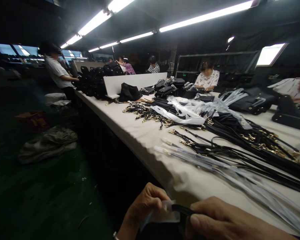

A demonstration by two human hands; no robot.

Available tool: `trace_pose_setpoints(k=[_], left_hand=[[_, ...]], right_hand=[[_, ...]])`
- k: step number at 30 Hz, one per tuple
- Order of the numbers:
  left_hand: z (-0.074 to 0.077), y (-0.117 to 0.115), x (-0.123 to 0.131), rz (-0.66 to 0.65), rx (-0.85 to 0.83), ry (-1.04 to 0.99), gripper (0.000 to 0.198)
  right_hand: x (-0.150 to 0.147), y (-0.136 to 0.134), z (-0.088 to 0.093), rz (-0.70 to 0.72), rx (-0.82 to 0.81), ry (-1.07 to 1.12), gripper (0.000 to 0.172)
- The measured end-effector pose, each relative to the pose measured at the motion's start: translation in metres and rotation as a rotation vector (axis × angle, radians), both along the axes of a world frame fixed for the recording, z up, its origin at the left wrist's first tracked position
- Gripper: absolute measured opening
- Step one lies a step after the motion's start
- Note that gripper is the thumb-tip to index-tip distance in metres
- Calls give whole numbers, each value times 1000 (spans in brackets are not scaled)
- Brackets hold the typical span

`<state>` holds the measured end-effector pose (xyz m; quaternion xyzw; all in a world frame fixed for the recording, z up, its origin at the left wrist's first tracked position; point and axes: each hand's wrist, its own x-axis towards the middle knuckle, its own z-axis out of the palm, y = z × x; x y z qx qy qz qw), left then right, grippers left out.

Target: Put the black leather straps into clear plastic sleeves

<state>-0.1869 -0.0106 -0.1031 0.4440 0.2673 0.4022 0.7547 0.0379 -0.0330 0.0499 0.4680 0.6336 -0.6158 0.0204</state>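
My left hand [150, 203] is closed, pinching a clear plastic sleeve [173, 216] in front of the table's near edge. My right hand [215, 216] grips a black strap [181, 209] between thumb and fingers. The strap's end reaches into or against the mouth of the sleeve; I cannot tell how deep. Beyond my hands on the table lie sleeved straps [215, 166] in clear plastic. Bare black straps with gold clasps [190, 141] lie behind them.
A cream-covered table [130, 133] runs away from me, bearing a large strap pile [255, 133], loose plastic sleeves [182, 111] and black bags [170, 88]. A white divider [135, 81] stands across it. Several people work around it. A cloth bundle [50, 143] lies on the floor at left.
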Motion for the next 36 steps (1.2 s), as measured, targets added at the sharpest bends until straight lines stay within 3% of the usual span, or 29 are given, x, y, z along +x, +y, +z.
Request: trace_pose_setpoints(k=[2,5,7,9,12,14,16,19,23,26,30,36], left_hand=[[5,0,1,-15,2,90,43],[9,1,11,4,-42,140,31],[12,3,21,3,-63,158,25],[19,6,28,-4,-35,215,21],[31,10,31,46,108,357,17],[36,12,30,120,219,443,16],[37,15,31,183,301,497,14],[34,18,40,182,293,514,13],[26,18,60,69,155,445,14],[25,15,76,8,111,428,18],[29,12,88,13,264,503,16],[25,15,79,295,891,678,18]], right_hand=[[-1,5,-5,35,97,-125,46],[-2,13,-16,100,394,-319,35],[1,21,-22,163,498,-347,34],[9,29,-24,189,475,-298,31],[32,39,-20,125,296,-198,22],[51,41,-16,54,181,-153,24],[66,39,-13,-6,165,-142,29],[76,29,-10,-17,383,-247,29],[69,17,-16,92,790,-513,27],[61,14,-26,126,866,-599,28],[62,17,-32,123,817,-463,26],[100,27,-21,-62,277,-94,25]])
